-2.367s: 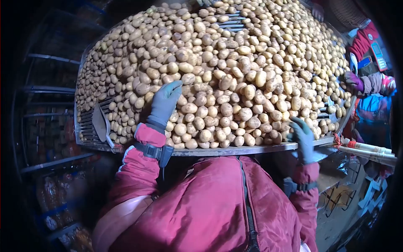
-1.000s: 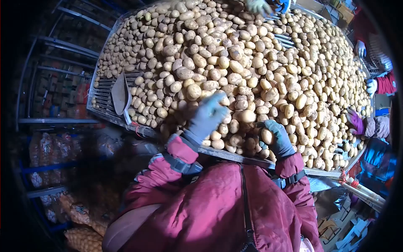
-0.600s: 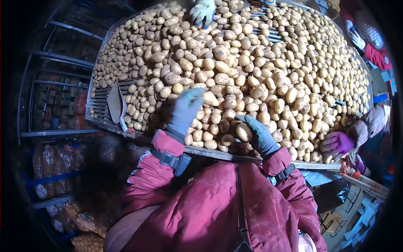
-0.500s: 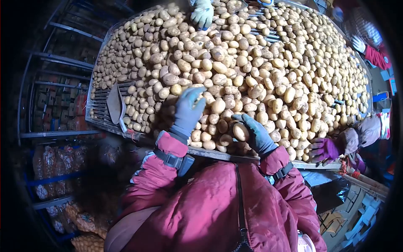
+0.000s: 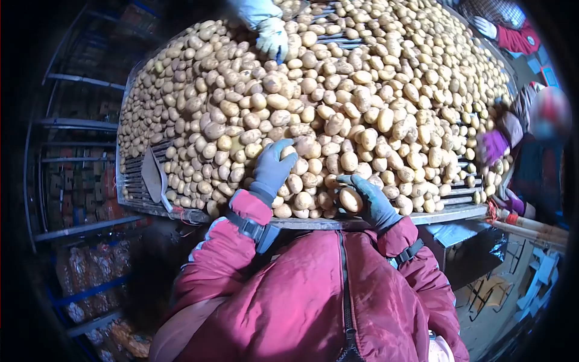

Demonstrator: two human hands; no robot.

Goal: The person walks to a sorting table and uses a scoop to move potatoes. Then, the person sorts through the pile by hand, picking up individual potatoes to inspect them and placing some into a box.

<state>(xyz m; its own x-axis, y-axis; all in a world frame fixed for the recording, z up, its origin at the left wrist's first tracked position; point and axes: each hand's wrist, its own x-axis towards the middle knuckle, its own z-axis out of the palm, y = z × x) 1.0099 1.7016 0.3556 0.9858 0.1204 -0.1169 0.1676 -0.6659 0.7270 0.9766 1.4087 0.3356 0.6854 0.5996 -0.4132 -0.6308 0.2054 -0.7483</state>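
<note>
A large heap of potatoes (image 5: pixel 362 90) covers the slatted sorting table (image 5: pixel 434 215) in front of me. My left hand (image 5: pixel 271 169), in a grey-blue glove, has its thumb and fingers around a potato (image 5: pixel 289 152) at the near part of the heap. Close to the table's near edge, my right hand (image 5: pixel 375 204) in a dark blue-green glove is closed on another potato (image 5: pixel 350 200). Loose potatoes lie between both hands, touching one another.
A co-worker's white-gloved hand (image 5: pixel 272 39) reaches into the far side of the heap. At the right is another person's purple glove (image 5: pixel 493 146); beyond it, a white glove (image 5: pixel 484 27). A flat divider (image 5: pixel 154 175) stands on the left slats. Metal racks (image 5: pixel 78 123) are at left.
My left hand has closed around a potato. My right hand keeps its potato. The far co-worker's hand reaches further in; the purple glove moved away, and slats show at the near right.
</note>
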